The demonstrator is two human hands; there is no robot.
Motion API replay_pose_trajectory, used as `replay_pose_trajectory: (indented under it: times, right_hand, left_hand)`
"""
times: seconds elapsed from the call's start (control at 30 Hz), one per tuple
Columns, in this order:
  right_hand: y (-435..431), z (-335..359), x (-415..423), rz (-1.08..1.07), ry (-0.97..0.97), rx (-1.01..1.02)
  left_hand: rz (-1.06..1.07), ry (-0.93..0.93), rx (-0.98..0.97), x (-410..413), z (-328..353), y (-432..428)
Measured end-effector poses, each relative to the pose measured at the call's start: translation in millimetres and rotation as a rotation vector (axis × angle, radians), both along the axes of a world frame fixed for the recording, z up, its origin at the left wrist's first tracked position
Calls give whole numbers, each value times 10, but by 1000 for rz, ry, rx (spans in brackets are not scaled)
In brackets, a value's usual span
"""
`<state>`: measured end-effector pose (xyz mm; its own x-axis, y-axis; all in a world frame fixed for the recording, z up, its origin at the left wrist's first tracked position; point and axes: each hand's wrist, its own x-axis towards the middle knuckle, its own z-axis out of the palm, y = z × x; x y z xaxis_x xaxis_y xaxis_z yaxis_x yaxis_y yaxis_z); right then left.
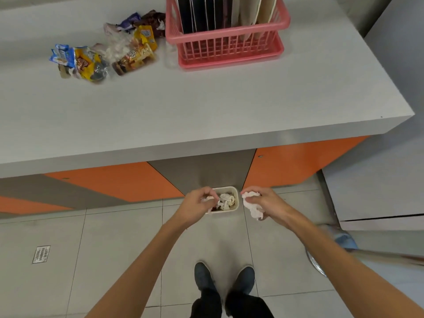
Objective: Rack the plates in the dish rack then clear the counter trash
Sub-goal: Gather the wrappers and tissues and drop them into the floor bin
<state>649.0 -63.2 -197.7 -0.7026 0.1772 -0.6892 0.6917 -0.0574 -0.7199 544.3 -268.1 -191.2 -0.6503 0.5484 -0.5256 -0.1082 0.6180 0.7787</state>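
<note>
A small white trash bin (pixel 236 208) stands on the floor below the counter, with crumpled tissues inside. My left hand (pixel 197 203) hovers over its left side, fingers curled round a bit of white tissue. Just right of the bin, my right hand (pixel 261 201) grips a crumpled white tissue (pixel 252 207). On the grey counter (pixel 206 106) a pink dish rack (pixel 227 42) holds several dark and light plates standing upright. A pile of snack wrappers (pixel 110 53) lies left of the rack.
Orange and grey cabinet fronts (pixel 119 180) run under the counter's edge. My two dark shoes (pixel 224 281) stand on the tiled floor. A floor drain (pixel 41 254) sits at the left. A metal stool base (pixel 316 262) is at the right.
</note>
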Motion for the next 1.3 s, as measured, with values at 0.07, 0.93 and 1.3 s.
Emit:
replay_pose_trajectory:
  times: [0.07, 0.93, 1.3]
  right_hand:
    - [-32, -242, -6, -74, 10, -53]
    - [-60, -4896, -1080, 145, 116, 460]
    - [1, -4972, -735, 257, 9, 495]
  left_hand:
    - [14, -2, -11, -55, -240, -44]
    - [56, 180, -154, -767, -5031, 411]
    - [-234, 232, -270, -584, -5139, 301]
